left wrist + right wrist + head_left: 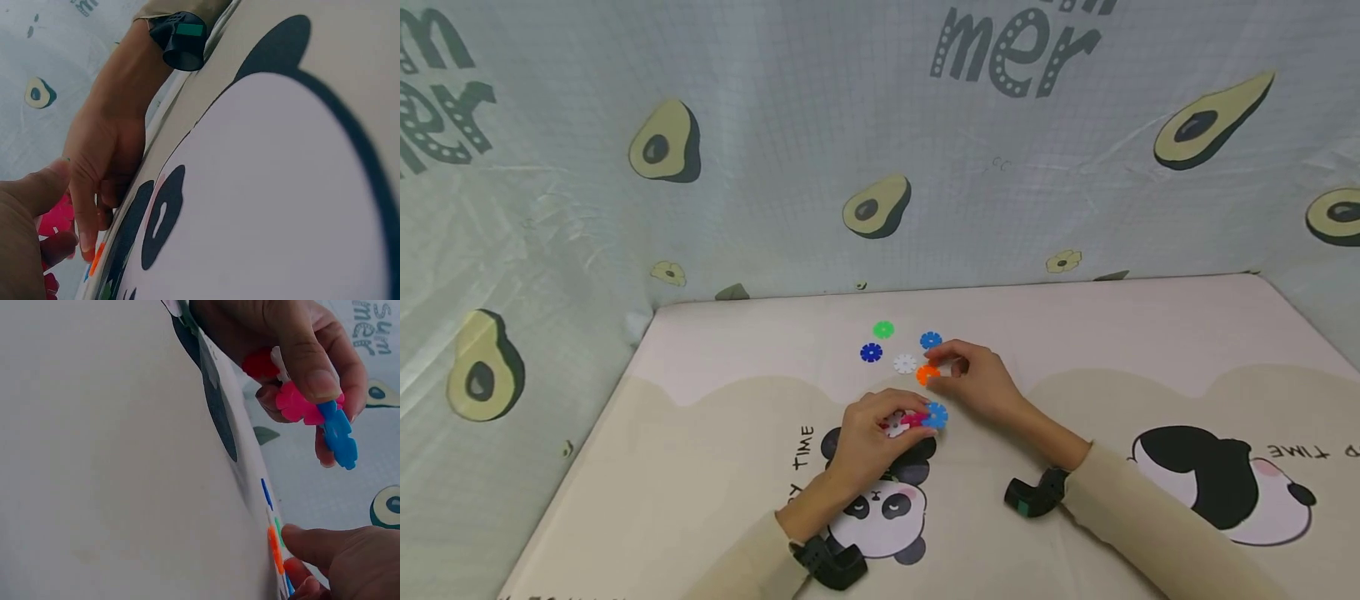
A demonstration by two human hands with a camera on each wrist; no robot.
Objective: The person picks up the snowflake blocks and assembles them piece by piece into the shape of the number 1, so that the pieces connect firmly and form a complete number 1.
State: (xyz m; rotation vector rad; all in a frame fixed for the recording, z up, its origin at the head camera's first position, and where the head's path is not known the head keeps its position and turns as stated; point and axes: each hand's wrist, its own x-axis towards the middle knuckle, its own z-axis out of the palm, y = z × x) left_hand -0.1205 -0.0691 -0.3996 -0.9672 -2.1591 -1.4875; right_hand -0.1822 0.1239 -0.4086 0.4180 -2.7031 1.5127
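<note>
In the head view my left hand (872, 429) pinches a small chain of joined notched plastic discs above the panda print. A blue disc (339, 439) is at the chain's free end, with a pink disc (300, 404) beside it, then white and red discs (261, 364) partly hidden by the fingers. My right hand (981, 379) reaches in from the right, thumb and index finger spread. Its fingertips are right at an orange disc (926, 375) that lies flat on the table.
Around the orange disc lie a white disc (905, 363), a dark blue disc (871, 352), a green disc (883, 330) and a lighter blue disc (931, 339). The tablecloth (700, 467) carries animal prints. An avocado-patterned curtain (775, 125) rises behind the table.
</note>
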